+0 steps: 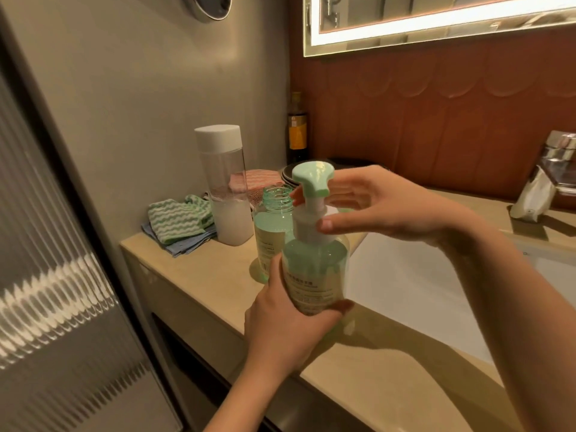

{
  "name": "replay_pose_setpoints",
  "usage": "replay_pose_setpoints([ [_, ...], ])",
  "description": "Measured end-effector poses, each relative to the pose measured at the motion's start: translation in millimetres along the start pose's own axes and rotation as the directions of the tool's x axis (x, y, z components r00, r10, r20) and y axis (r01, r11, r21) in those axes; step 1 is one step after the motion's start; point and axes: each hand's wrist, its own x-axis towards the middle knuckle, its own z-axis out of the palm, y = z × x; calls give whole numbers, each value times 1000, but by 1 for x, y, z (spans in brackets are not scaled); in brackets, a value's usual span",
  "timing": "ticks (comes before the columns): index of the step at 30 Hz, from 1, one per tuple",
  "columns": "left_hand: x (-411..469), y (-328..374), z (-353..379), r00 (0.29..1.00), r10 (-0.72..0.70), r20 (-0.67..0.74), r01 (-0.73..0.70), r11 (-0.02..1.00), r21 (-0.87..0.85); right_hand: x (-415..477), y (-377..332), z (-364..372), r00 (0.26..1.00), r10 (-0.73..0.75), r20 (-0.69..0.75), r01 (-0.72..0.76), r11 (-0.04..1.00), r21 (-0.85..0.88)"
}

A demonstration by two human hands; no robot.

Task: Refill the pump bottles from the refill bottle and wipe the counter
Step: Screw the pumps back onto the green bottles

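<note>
— Nearest: left hand (290, 319) wrapped round the front pump bottle (314, 260), low over the worktop (202, 275).
— And the right hand (383, 207)?
— Arched above, pinching its pump collar.
— Progress?
— Looks midway: second pump bottle (274, 219) just behind, uncapped; refill bottle (224, 188) capped beside it; cloths (177, 219) heaped by the wall, wiping seemingly undone.

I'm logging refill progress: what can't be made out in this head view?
Head view only.
Label of pump bottle: text blurred.
Base of open bottle: hidden behind pump bottle and left hand.
Pump collar seating: covered by right hand.
Chrome fixture: cut off by right edge.
</note>
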Motion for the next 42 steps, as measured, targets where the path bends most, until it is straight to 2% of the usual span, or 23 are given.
replay_pose_setpoints([
  [6,-1,1,1,1000,10,-21,-11,1000,-5,-1,0,-2,999,-18,-50,17,999,-27],
  [9,-1,1,1,1000,2,-28,-2,1000,-12,6,-2,9,991,2,-136,-27,983,-181],
  [11,-1,1,1,999,-29,-24,29,1000,-13,9,-4,16,990,1,-144,-31,978,-208],
  [13,-2,1,1,999,-38,-22,37,999,-19,8,-4,16,997,-12,-79,0,988,-154],
  [16,-1,2,1,1000,2,-25,-2,1000,13,2,1,5,997,28,68,-33,997,69],
  [18,-2,2,1,999,8,-33,-8,1000,14,-1,3,0,996,21,87,-31,993,114],
  [20,-2,1,2,1000,-8,-24,8,1000,23,-2,3,-2,999,6,37,-10,994,109],
  [22,-1,0,3,1000,-22,-10,23,999,26,1,1,2,998,3,-70,-3,1000,1],
  [25,0,2,2,1000,-23,-17,23,1000,-1,10,0,19,973,6,-231,-50,981,-187],
  [27,-2,3,2,1000,-22,-15,22,1000,-15,14,1,27,964,51,-261,-102,977,-185],
  [28,-3,3,2,1000,-17,-18,16,1000,-27,14,1,27,971,78,-226,-119,978,-174],
  [30,-3,2,2,1000,-5,-27,4,999,-47,12,1,22,989,132,-69,-139,985,-103],
  [31,-3,1,2,1000,-2,-29,1,999,-49,9,0,17,990,138,13,-138,990,-31],
  [33,-2,0,3,1000,11,-21,-12,1000,-22,2,1,4,992,103,74,-110,990,88],
  [38,-3,0,2,999,24,-23,-24,1000,-13,-6,-1,-5,999,36,-38,-32,994,103],
  [42,-3,1,2,999,21,-34,-22,999,-26,3,2,7,989,26,-143,-35,998,-61],
])
